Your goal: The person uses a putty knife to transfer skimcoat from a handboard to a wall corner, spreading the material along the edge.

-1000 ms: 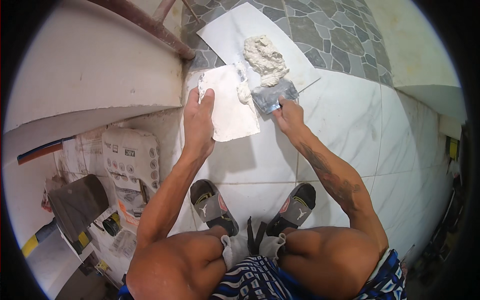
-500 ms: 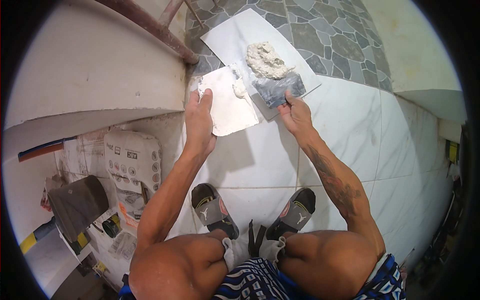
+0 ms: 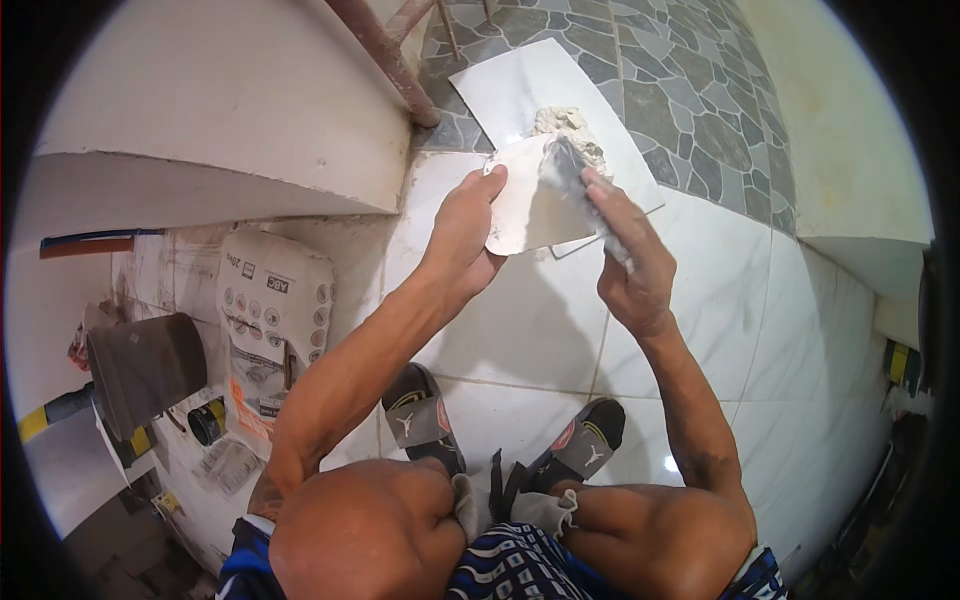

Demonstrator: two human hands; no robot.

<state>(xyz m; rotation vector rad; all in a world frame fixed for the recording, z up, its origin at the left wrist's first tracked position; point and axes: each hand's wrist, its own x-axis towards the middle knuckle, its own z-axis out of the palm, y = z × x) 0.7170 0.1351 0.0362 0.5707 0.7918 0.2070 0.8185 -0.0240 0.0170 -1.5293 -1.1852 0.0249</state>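
My left hand is closed on the left edge of a thin, off-white square piece, thumb on top. In my right hand is a flat grey spreader, tilted nearly on edge against the right side of that piece. The spreader is smeared by motion. Just beyond lies a lumpy heap of pale, wet mortar on a large white tile board. The heap is partly hidden behind the held piece and the spreader.
Grey stone-pattern flooring meets white marbled floor tiles. A reddish metal post stands by the wall at upper left. To the left are a paper sack and a dark bucket on its side. My sandalled feet rest below my hands.
The spreader has moved from lying beside the mortar to standing against the held piece. Both hands have come closer together. The small mortar dab on the piece no longer shows.
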